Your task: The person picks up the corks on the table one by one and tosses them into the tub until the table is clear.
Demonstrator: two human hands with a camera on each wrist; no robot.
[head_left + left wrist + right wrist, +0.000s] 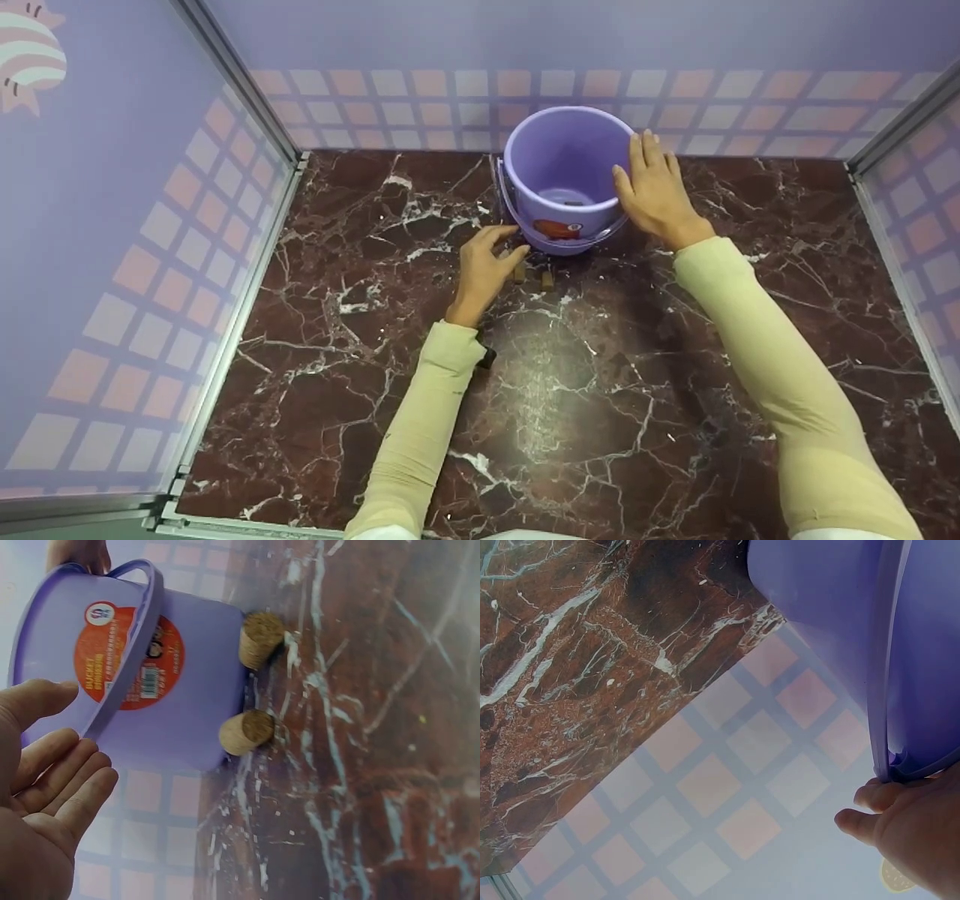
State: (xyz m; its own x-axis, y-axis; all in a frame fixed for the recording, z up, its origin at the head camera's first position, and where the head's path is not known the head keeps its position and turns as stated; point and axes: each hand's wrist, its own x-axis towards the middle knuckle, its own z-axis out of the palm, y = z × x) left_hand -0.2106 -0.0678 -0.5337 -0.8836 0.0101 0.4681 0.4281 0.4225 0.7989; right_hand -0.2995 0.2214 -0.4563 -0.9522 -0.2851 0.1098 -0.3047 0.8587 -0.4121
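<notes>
A purple bucket (536, 196) with an orange-red label (133, 660) stands upright near the back wall. Its carrying handle (504, 196) hangs down across the front. The right hand (660, 191) rests on the right side of the rim, fingers straight, by the handle's hinge in the right wrist view. At the bucket's lower left front, the left hand (486, 266) has its thumb and fingers apart, fingertips close to the handle in the left wrist view. Two corks (260, 641) sit at the foot of the bucket. A small dark piece (574, 203) lies inside it.
Dark red marbled tabletop (360, 420) lies under everything. Lilac panels with a square pattern (390, 90) rise at the back and both sides, joined by metal corner frames (247, 90). The back panel is right behind the bucket.
</notes>
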